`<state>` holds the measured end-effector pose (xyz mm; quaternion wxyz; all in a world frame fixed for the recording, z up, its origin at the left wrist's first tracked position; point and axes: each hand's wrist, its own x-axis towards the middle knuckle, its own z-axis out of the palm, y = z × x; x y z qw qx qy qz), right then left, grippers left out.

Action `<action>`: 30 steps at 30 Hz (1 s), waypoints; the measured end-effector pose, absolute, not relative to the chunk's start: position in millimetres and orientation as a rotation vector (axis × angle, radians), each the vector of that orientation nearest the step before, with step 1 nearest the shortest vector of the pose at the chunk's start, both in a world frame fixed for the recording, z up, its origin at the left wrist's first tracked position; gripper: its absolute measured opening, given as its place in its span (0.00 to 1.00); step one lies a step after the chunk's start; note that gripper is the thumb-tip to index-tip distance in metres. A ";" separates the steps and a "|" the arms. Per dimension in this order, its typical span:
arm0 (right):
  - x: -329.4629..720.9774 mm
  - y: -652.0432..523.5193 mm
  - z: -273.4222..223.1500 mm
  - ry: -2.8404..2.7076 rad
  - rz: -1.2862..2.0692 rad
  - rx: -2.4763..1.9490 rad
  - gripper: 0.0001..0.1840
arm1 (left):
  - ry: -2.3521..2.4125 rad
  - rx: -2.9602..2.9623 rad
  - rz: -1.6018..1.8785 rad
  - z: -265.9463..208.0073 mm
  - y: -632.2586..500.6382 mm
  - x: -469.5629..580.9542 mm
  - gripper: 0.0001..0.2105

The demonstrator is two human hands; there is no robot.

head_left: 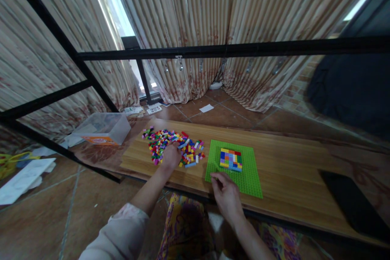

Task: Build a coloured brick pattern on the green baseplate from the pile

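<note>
A heap of small multicoloured toy building bricks (158, 144) is spread over the left part of a wooden board. My left hand (171, 156) reaches into it with fingers bent down, closed among the bricks; what they grip is too small to make out. To the right lies a green studded baseplate (251, 174), bearing a roughly square, flat block of coloured bricks (230, 159) near its middle. Over the baseplate's near left edge is my right hand (227, 195), fingers curled and fingertips together, just short of the block. Whether it holds a brick is hidden.
The wooden board (289, 162) rests on a low table. A clear plastic box with an orange label (105, 130) stands at the left end. On the right lies a dark flat object (353, 199). A black metal rail (201, 51) crosses beyond, before striped curtains (189, 8).
</note>
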<state>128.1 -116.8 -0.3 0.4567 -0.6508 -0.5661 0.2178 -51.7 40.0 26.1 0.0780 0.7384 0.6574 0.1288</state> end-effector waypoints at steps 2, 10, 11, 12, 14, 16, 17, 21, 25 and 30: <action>128.2 -117.1 0.1 -1.395 0.546 -1.602 0.14 | 1.963 2.215 0.390 24.1 40.8 -51.4 0.12; 131.2 -121.1 1.1 -1.359 0.539 -1.597 0.14 | 1.898 2.234 0.490 30.2 36.4 -57.1 0.10; 132.5 -122.1 1.7 -1.348 0.539 -1.604 0.14 | 1.848 2.224 0.550 33.0 31.0 -55.8 0.10; 134.0 -123.3 2.4 -1.336 0.537 -1.612 0.15 | 1.773 2.206 0.628 35.8 23.6 -52.9 0.10; 137.9 -126.4 4.1 -1.305 0.530 -1.627 0.15 | 1.560 2.142 0.739 40.1 3.1 -42.6 0.10; 143.1 -130.2 5.3 -1.277 0.515 -1.636 0.17 | 1.316 2.093 0.759 42.1 -21.6 -27.2 0.11; 146.2 -132.4 5.5 -1.270 0.507 -1.634 0.17 | 1.216 2.063 0.741 42.2 -33.5 -18.5 0.12; 161.3 -141.4 2.5 -1.258 0.502 -1.604 0.16 | 1.117 1.928 0.665 37.5 -64.4 13.3 0.11; 179.7 -146.3 -2.3 -1.211 0.508 -1.616 0.15 | 1.092 1.842 0.691 29.7 -69.3 34.0 0.10; 205.0 -136.2 -3.3 -1.183 0.481 -1.668 0.17 | 1.138 1.862 0.741 22.6 -63.5 47.4 0.10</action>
